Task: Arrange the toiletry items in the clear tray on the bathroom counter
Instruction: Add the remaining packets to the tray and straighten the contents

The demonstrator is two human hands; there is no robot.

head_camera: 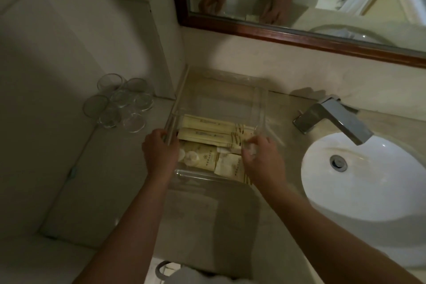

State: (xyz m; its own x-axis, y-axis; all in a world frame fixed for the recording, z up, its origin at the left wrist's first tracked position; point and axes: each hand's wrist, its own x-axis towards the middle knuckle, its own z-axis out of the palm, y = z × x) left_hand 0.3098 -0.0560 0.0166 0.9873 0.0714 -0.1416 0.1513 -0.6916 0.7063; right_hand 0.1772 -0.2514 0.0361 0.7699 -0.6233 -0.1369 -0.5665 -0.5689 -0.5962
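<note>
On the bathroom counter (219,214), seen from the head camera, the clear tray (230,76) stands in the corner, with its left wall close to the tiled side wall and its far wall below the mirror (276,35). Only the near half of the tray holds items. Two long packets (212,122) lie side by side across the middle, and the square packets (202,157) lie in front of them, partly overlapping, one leaning at the near right corner. The far half shows only the bare bottom.

The left hand (159,150) is at the left wall of the tray, and its fingers curl around the rim; I think it holds the tray steady so that it does not slide. The right hand (260,154) is at the right wall, above the ends of the long packets. Its fingers are bent, but this part is blurred, so I cannot tell whether they grip the wall or pinch something small and pale.

Drinking glasses (117,104) stand together to the left of the tray, apart from it. The faucet (332,117) and the sink (364,177) are to the right.

My judgement: the packets are not yet in neat rows, so the arranging is only partly done.
</note>
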